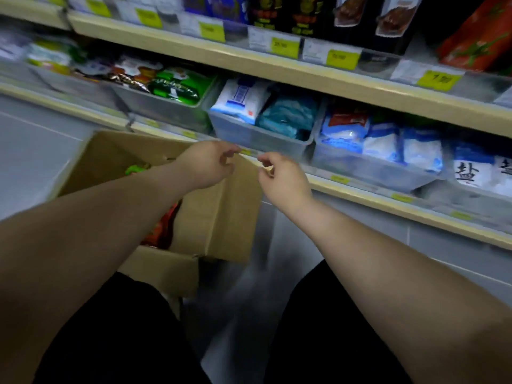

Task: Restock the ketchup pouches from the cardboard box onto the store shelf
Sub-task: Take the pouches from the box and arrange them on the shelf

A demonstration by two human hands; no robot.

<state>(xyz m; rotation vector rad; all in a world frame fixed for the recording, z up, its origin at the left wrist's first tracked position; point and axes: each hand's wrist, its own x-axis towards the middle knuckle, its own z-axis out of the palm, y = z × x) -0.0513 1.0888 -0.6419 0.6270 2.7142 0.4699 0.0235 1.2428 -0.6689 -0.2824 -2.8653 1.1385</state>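
Observation:
An open cardboard box [219,217] stands on the floor at the left, in front of the store shelf [360,189]. Inside it I glimpse red ketchup pouches [162,231] with a green cap [135,169] showing; my left forearm hides most of them. My left hand [206,164] hovers over the box's far right corner, fingers loosely curled and holding nothing. My right hand [285,178] is just to the right of it, near the shelf's front edge, fingers also loosely curled and empty. Red pouches [479,37] stand on the upper shelf at the right.
Clear plastic bins [249,134] on the lower shelf hold white and blue bags; further bins at the left hold green and mixed packets. Yellow price tags [285,47] line the shelf edges. Grey floor tiles lie below, and my dark-trousered knees are at the bottom.

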